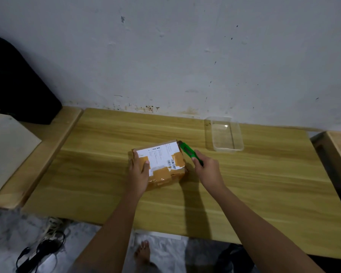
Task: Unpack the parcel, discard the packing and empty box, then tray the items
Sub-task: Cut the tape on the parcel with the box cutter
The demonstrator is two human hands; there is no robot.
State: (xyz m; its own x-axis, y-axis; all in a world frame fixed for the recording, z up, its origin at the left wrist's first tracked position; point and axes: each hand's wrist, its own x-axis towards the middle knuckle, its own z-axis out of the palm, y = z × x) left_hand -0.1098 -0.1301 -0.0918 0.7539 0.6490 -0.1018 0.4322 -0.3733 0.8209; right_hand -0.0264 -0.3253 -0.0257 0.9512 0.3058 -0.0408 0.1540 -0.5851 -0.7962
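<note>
A small cardboard parcel [161, 160], sealed with brown tape and bearing a white shipping label, sits in the middle of the wooden table [264, 184]. My left hand [139, 172] rests on the parcel's left side, fingers over its top and edge, holding it steady. My right hand [207, 170] grips a green utility knife [188, 151], whose tip touches the parcel's far right corner. A clear plastic tray [223, 134] stands empty at the back right of the table.
A black case [22, 85] and a white board [8, 148] lie on a lower wooden surface to the left. The wall runs along the table's back edge. Black cables [39, 251] lie on the floor; a bare foot [143, 253] shows below the table edge.
</note>
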